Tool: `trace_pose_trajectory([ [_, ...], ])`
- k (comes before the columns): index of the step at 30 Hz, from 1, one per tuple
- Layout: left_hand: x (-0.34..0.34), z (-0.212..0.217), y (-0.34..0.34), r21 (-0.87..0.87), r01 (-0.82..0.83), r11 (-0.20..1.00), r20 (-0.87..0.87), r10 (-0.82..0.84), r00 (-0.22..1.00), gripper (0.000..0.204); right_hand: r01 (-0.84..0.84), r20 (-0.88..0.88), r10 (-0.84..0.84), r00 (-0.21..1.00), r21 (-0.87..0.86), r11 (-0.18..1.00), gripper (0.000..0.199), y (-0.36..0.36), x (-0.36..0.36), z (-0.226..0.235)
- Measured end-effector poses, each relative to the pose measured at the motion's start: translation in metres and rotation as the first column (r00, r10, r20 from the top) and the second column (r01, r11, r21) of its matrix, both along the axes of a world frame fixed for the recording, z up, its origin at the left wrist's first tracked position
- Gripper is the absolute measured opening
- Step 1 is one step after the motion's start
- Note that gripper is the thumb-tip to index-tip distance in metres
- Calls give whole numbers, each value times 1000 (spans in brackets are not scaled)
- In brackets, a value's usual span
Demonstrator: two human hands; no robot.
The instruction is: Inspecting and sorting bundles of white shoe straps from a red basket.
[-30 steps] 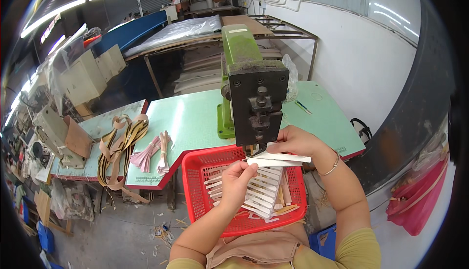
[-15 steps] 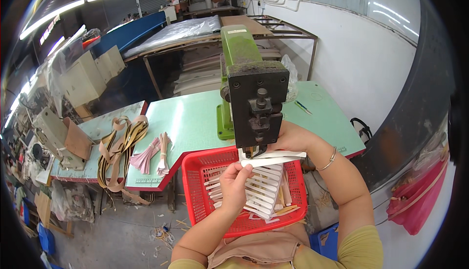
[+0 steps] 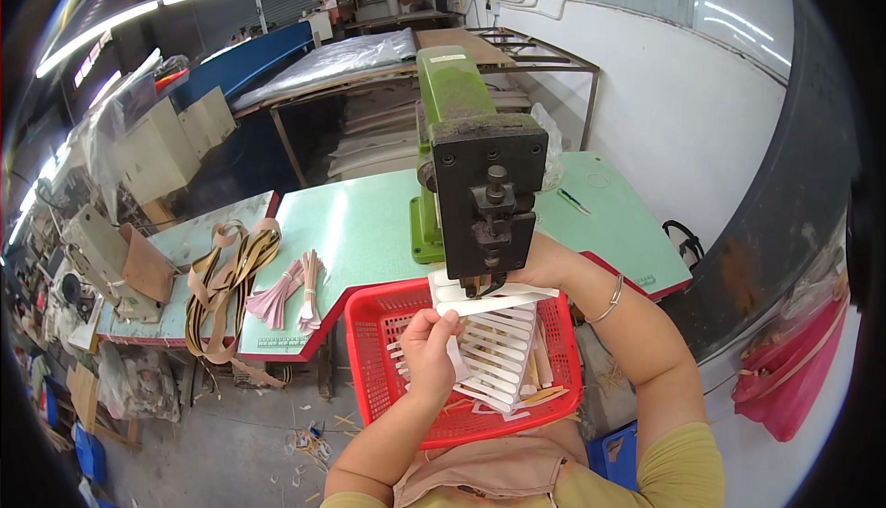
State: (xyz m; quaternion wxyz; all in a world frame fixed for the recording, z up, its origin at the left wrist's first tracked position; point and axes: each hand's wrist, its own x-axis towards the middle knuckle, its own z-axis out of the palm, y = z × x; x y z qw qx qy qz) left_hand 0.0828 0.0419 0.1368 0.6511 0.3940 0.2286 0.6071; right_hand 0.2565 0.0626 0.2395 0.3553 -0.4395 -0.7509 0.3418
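My left hand (image 3: 428, 353) pinches the left end of a white strip (image 3: 489, 305) just below the black head of a green press-like machine (image 3: 492, 194). A small white piece (image 3: 458, 360) hangs beside its fingers. My right hand (image 3: 535, 263) reaches behind the machine head from the right; its fingers are hidden. Under the strip lies a white sheet with rows of long slots (image 3: 498, 365), slanting down into a red plastic basket (image 3: 362, 360). Loose pale strips (image 3: 543, 371) lie in the basket around the sheet.
The machine stands on a green tabletop (image 3: 360, 222). To the left lie bundles of pink and white strips (image 3: 275, 294) and a coil of striped webbing (image 3: 221, 296). A pen (image 3: 574, 202) rests at the right. Scraps litter the floor (image 3: 249, 416).
Both hands have shifted a little to the left, and the white strip has moved with them. The small white piece beside my left fingers now shows.
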Motion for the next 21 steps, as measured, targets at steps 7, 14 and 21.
trace_pose_trajectory([
  [7,-6,-7,2,76,-134,988,187,118,975,9,370,-207,-387,899,-116,922,20,-14,13,-34],
  [14,26,-30,2,195,232,953,-542,-93,835,26,338,-883,-452,128,-390,857,13,-58,-42,-112],
  [21,-8,11,6,28,393,919,-703,-261,661,14,221,-721,-412,556,-349,910,18,-62,-4,-92],
])
